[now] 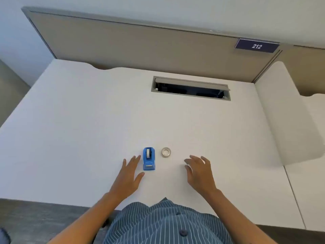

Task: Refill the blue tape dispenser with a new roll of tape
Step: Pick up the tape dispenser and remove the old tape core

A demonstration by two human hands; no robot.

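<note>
A small blue tape dispenser stands on the white desk, with a pale roll or core visible in its top slot. Just to its right lies a clear roll of tape, flat on the desk. My left hand is open, fingers apart, right beside the dispenser's left side without gripping it. On the other side, my right hand hovers open, a little below and right of the tape roll, apart from it.
An open cable hatch is set into the desk further back. A beige partition with a "212" sign closes the far edge. A second white desk adjoins on the right.
</note>
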